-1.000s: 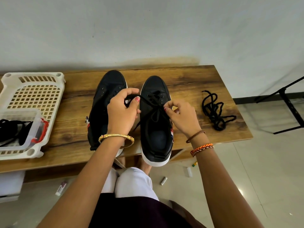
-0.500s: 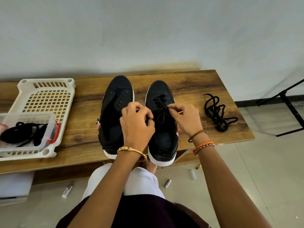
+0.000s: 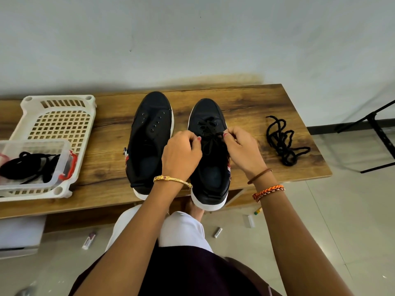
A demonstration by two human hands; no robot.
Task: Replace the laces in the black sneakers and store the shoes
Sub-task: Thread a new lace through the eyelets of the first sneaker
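Two black sneakers with white soles stand side by side on the wooden table (image 3: 256,103). The left sneaker (image 3: 149,142) has bare eyelets and no lace. The right sneaker (image 3: 208,174) carries a black lace (image 3: 210,133) threaded through its front eyelets. My left hand (image 3: 181,154) pinches the lace on the sneaker's left side. On the other side my right hand (image 3: 241,148) pinches the lace too. Both hands hover over the tongue and hide its middle eyelets. A loose black lace (image 3: 282,142) lies bunched on the table to the right.
A white slotted basket (image 3: 57,124) sits at the table's left end. Inside it stands a clear plastic box (image 3: 62,163) with black laces in it. Small tubes (image 3: 88,242) lie on the tiled floor under the table. A black stand leg (image 3: 378,129) is at the right.
My left hand has slid right from between the sneakers onto the right sneaker's lace. My right hand stays at the lace. The view has shifted slightly.
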